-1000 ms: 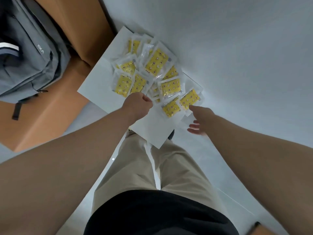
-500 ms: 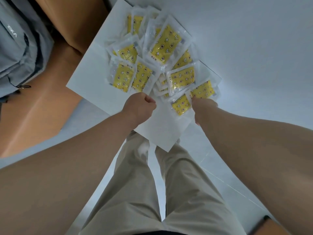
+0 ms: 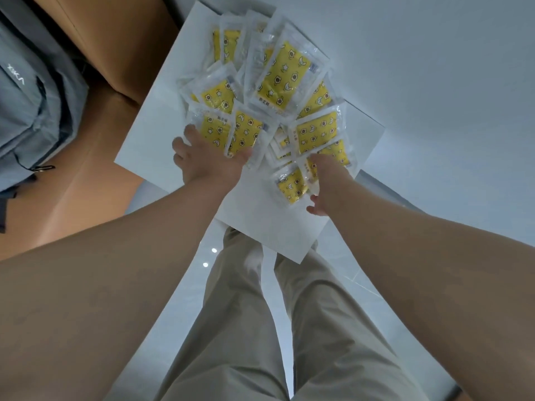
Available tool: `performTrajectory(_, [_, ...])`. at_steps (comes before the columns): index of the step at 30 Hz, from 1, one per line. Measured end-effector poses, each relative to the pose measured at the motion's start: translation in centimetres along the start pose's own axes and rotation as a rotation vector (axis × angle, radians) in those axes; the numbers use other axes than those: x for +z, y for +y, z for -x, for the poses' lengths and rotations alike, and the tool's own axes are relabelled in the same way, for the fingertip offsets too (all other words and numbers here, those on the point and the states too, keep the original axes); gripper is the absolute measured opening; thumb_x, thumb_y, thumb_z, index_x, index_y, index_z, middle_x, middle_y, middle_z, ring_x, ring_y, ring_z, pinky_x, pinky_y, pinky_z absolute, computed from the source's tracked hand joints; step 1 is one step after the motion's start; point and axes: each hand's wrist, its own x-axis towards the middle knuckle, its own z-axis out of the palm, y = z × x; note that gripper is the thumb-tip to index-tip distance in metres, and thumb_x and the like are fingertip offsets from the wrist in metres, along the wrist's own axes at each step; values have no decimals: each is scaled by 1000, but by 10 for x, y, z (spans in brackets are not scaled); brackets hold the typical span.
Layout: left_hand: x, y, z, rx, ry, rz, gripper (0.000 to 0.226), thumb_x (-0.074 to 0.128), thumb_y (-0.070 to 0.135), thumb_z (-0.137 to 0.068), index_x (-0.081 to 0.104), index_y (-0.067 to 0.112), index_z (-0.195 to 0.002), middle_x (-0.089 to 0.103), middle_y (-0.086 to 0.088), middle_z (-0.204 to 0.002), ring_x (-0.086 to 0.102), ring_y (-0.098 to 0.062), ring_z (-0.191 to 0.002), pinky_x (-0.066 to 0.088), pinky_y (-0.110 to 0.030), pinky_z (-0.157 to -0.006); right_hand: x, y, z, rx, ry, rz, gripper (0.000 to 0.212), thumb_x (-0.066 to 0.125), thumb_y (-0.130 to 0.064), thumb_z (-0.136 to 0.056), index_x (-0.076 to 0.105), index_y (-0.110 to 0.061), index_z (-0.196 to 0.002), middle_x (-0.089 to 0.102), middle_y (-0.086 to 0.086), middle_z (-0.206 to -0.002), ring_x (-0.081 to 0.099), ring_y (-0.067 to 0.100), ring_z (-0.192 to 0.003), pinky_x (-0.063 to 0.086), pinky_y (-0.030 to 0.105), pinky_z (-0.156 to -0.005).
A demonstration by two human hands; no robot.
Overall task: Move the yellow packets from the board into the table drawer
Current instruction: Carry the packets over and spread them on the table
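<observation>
Several yellow packets (image 3: 285, 75) in clear wrappers lie heaped on a white board (image 3: 260, 224) that juts out over the edge of the white table (image 3: 434, 68). My left hand (image 3: 204, 159) rests with spread fingers on the near-left packets (image 3: 215, 130). At the near-right of the heap, my right hand (image 3: 325, 180) covers one yellow packet (image 3: 335, 153), and another packet (image 3: 291, 185) lies just left of it. The right hand's fingertips are hidden. No drawer is in view.
A grey backpack (image 3: 26, 105) sits on an orange-brown surface (image 3: 86, 183) to the left. My legs in beige trousers (image 3: 260, 328) stand below the board's near corner, over a pale glossy floor (image 3: 179, 328).
Both hands have moved forward onto the heap. The left hand went from a closed fist at the board to spread fingers on the packets. The view has come closer to the board.
</observation>
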Motion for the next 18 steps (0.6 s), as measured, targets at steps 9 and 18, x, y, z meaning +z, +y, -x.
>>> performTrajectory(9, [23,18,-31,126,-57,-212,142,83,69,-62,-14,30,-158,-18,-12,-166,-7,-35,-154,30,-62,-115,16,-26,18,-52,-54,75,114,59,-90,-66,27,-28,-156,30,5,-160,35,49,-140,37,73,-101])
performTrajectory(18, [13,12,-41,91,114,-136,134,82,60,-71,-9,16,-160,14,-7,-164,23,-29,-147,38,-57,-105,13,-21,23,-143,-69,-9,70,75,-65,-78,56,-26,-133,61,-2,-123,59,24,-100,45,33,-71])
